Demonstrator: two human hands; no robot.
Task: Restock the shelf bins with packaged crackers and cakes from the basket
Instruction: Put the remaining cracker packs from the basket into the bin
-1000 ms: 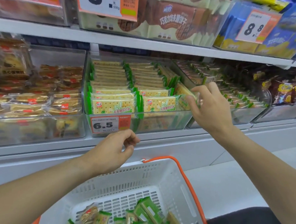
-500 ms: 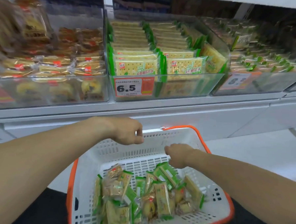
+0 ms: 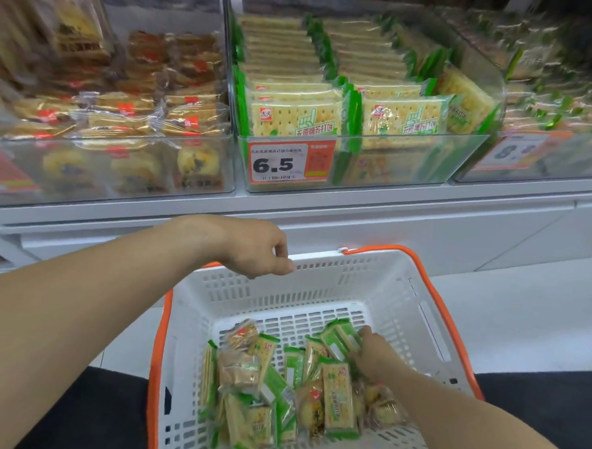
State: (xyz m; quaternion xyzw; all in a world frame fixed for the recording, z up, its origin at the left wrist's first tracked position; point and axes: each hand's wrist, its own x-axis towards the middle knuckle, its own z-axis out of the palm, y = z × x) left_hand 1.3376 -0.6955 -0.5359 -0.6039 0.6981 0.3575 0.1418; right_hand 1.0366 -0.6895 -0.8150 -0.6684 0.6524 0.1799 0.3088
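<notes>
Basket (image 3: pixel 380 283): white slotted plastic, orange rim and handle. Cracker packs in basket (image 3: pixel 338 401): pale yellow with green ends and green lettering. Cake packs in basket (image 3: pixel 239 370): clear wrap, golden-brown, small red label. Middle bin crackers (image 3: pixel 295 116): cream, dotted, green edges, red logo. Price tag (image 3: pixel 289 162): white with black "6.5", orange panel. Left bin cakes (image 3: pixel 122 112): gold-brown, red marks. Shelf (image 3: pixel 390 226): white.

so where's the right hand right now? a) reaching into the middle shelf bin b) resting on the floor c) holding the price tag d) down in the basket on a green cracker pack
d: the right hand is down inside the basket, its fingers on a green cracker pack, while the left hand sits at the basket's far rim.
</notes>
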